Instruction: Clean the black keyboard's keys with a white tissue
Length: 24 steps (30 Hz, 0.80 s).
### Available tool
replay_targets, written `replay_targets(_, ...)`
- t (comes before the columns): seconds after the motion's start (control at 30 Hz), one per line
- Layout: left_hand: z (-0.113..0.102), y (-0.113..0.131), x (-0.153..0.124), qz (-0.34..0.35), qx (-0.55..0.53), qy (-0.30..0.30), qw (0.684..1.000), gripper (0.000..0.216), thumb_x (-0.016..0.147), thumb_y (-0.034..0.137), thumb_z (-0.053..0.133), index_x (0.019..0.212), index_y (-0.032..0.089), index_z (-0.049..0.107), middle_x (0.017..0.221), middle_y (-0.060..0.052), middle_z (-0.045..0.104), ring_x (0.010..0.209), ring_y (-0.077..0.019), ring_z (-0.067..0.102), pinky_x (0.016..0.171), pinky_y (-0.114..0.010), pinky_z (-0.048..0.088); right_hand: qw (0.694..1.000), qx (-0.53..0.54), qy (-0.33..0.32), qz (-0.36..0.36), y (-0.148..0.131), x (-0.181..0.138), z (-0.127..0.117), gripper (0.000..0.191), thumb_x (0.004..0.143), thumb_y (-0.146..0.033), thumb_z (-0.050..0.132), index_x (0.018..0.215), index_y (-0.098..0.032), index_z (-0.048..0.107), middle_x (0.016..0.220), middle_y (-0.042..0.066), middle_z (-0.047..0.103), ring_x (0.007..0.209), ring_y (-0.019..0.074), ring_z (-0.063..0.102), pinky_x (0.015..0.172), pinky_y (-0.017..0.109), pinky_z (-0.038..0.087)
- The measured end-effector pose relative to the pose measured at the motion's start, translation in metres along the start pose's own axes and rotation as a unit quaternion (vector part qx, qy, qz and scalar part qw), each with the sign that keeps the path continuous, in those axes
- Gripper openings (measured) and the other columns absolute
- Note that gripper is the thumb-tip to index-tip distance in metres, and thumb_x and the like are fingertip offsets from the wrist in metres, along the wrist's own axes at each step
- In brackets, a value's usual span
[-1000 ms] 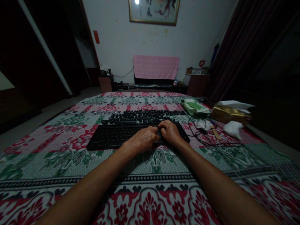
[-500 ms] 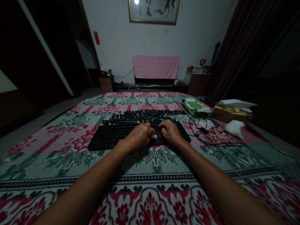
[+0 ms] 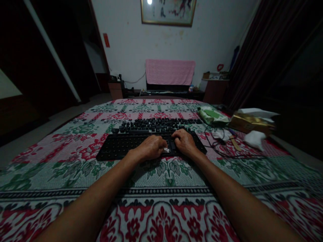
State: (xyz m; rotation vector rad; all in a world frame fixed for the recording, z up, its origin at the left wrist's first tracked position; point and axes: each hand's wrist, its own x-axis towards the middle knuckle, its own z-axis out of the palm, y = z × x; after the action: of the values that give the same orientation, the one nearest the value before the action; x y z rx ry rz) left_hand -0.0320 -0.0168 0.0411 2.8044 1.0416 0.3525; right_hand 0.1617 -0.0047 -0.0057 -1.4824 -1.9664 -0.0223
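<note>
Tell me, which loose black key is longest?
The long bar just behind the keyboard, left of its middle; the other loose keycaps look much shorter.

The keyboard (image 3: 114, 148) lies mid-cloth (image 3: 164, 183), with keys (image 3: 161, 125) behind it. The left hand (image 3: 152, 147) is at its middle, the right hand (image 3: 184, 142) toward its right end. Right of it lies the cord (image 3: 214, 149), with the packet (image 3: 213, 116) behind. The box (image 3: 248, 123) is by the cloth's right edge, tissue (image 3: 254, 139) before it.
</note>
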Motion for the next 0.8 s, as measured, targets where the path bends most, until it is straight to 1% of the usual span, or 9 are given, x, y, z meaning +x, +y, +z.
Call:
replay_targets(0.17, -0.008, -0.007, -0.001, -0.007, -0.030, -0.038, 0.999, 0.021, 0.075, 0.017, 0.051, 0.086, 0.019, 0.068, 0.083, -0.003, 0.068, 0.076, -0.0140, 0.059, 0.069, -0.021, 0.041, 1.000, -0.005, -0.004, 0.001, -0.001, 0.000, -0.001, 0.026, 0.072, -0.006, 0.045, 0.085, -0.013, 0.066, 0.091, 0.008, 0.062, 0.089, 0.0169, 0.055, 0.084, 0.027, 0.042)
replay_targets(0.27, -0.016, -0.016, -0.004, -0.065, -0.052, -0.002, 0.997, 0.022, 0.077, 0.021, 0.049, 0.089, 0.018, 0.068, 0.083, -0.002, 0.068, 0.075, -0.0134, 0.059, 0.067, -0.021, 0.040, 1.000, -0.003, -0.001, 0.010, -0.005, 0.001, -0.001, 0.025, 0.075, -0.009, 0.045, 0.090, -0.014, 0.065, 0.091, 0.008, 0.061, 0.088, 0.0170, 0.055, 0.082, 0.027, 0.043)
replay_targets(0.33, -0.016, -0.019, -0.005, -0.083, -0.059, 0.010, 0.995, 0.022, 0.077, 0.022, 0.049, 0.089, 0.018, 0.068, 0.082, -0.002, 0.068, 0.074, -0.0131, 0.059, 0.066, -0.020, 0.040, 1.000, 0.000, 0.007, -0.002, -0.010, 0.001, 0.000, 0.025, 0.076, -0.011, 0.045, 0.092, -0.014, 0.064, 0.093, 0.008, 0.060, 0.090, 0.0170, 0.054, 0.083, 0.028, 0.042)
replay_targets(0.4, -0.015, -0.019, -0.004, -0.060, -0.072, -0.015, 0.995, 0.021, 0.076, 0.022, 0.050, 0.088, 0.018, 0.068, 0.081, -0.001, 0.068, 0.073, -0.0123, 0.058, 0.065, -0.020, 0.039, 1.000, 0.002, 0.006, -0.029, -0.014, 0.000, 0.001, 0.024, 0.077, -0.013, 0.046, 0.093, -0.015, 0.063, 0.096, 0.008, 0.059, 0.092, 0.0170, 0.053, 0.085, 0.028, 0.042)
replay_targets(0.5, -0.014, -0.017, -0.004, -0.029, -0.081, -0.070, 0.994, 0.021, 0.074, 0.018, 0.051, 0.085, 0.018, 0.068, 0.078, 0.001, 0.068, 0.069, -0.0108, 0.057, 0.063, -0.018, 0.038, 0.998, -0.005, -0.020, -0.055, -0.020, -0.004, 0.003, 0.022, 0.077, -0.016, 0.048, 0.094, -0.017, 0.063, 0.102, 0.007, 0.059, 0.095, 0.0176, 0.052, 0.086, 0.030, 0.041)
replay_targets(0.57, -0.016, -0.019, -0.005, -0.028, -0.078, -0.099, 0.992, 0.020, 0.072, 0.017, 0.052, 0.083, 0.018, 0.069, 0.073, 0.002, 0.067, 0.066, -0.0102, 0.055, 0.061, -0.018, 0.037, 0.997, -0.016, -0.037, -0.061, -0.023, -0.007, 0.004, 0.022, 0.078, -0.018, 0.049, 0.095, -0.018, 0.064, 0.106, 0.007, 0.058, 0.096, 0.0181, 0.052, 0.087, 0.031, 0.041)
replay_targets(0.63, -0.018, -0.023, -0.006, -0.041, -0.085, -0.108, 0.990, 0.019, 0.072, 0.017, 0.053, 0.082, 0.017, 0.069, 0.070, 0.002, 0.066, 0.065, -0.0098, 0.055, 0.060, -0.017, 0.036, 0.997, -0.028, -0.044, -0.064, -0.025, -0.009, 0.003, 0.022, 0.080, -0.019, 0.049, 0.095, -0.018, 0.064, 0.109, 0.007, 0.057, 0.097, 0.0184, 0.051, 0.088, 0.032, 0.040)
replay_targets(0.67, -0.017, -0.025, -0.006, -0.050, -0.091, -0.097, 0.990, 0.019, 0.073, 0.018, 0.053, 0.083, 0.017, 0.069, 0.071, 0.003, 0.066, 0.065, -0.0097, 0.055, 0.060, -0.017, 0.037, 0.996, -0.033, -0.044, -0.064, -0.025, -0.009, 0.003, 0.022, 0.080, -0.019, 0.048, 0.096, -0.018, 0.064, 0.109, 0.007, 0.057, 0.098, 0.0185, 0.051, 0.088, 0.032, 0.040)
replay_targets(0.8, -0.007, -0.028, -0.004, -0.084, -0.084, -0.011, 0.993, 0.021, 0.077, 0.024, 0.051, 0.087, 0.018, 0.069, 0.076, 0.001, 0.068, 0.070, -0.0114, 0.058, 0.063, -0.018, 0.039, 0.996, -0.049, -0.046, -0.062, -0.026, -0.010, 0.003, 0.022, 0.081, -0.019, 0.048, 0.096, -0.018, 0.064, 0.110, 0.006, 0.057, 0.098, 0.0189, 0.051, 0.088, 0.032, 0.039)
